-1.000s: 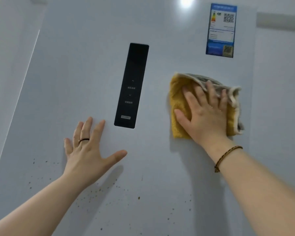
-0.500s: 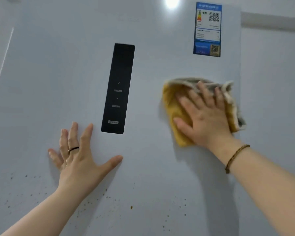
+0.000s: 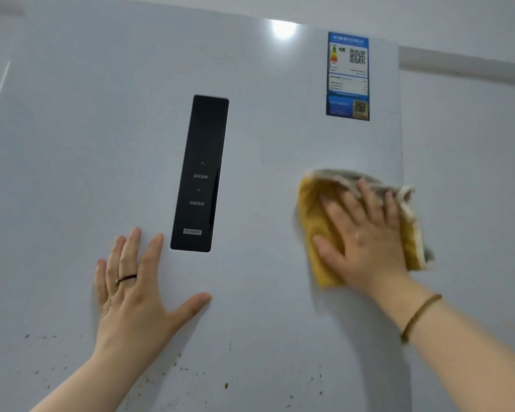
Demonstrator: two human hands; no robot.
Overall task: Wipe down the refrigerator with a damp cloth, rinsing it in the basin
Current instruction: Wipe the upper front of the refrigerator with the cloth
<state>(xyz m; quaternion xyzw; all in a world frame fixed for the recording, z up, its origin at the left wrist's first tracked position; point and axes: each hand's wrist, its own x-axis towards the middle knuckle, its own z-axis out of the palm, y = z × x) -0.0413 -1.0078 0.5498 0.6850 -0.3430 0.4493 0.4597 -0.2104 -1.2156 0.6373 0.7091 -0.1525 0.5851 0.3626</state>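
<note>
The pale refrigerator door (image 3: pixel 268 150) fills the view. My right hand (image 3: pixel 366 239) presses a yellow cloth (image 3: pixel 312 221) with a grey-white edge flat against the door, fingers straight, right of the black control panel (image 3: pixel 199 173). My left hand (image 3: pixel 137 292) lies flat on the door below and left of the panel, fingers spread, a dark ring on one finger. Brown specks (image 3: pixel 226 385) dot the lower door. The basin is not in view.
A blue energy label (image 3: pixel 348 75) is stuck near the door's upper right corner, above the cloth. A white wall (image 3: pixel 473 144) runs along the right of the refrigerator's edge. A lamp glare (image 3: pixel 283 28) shines at the door's top.
My right hand has slid the cloth down the door, away from the blue label. My left hand stays flat on the door by the panel's lower left corner. The camera view shifted.
</note>
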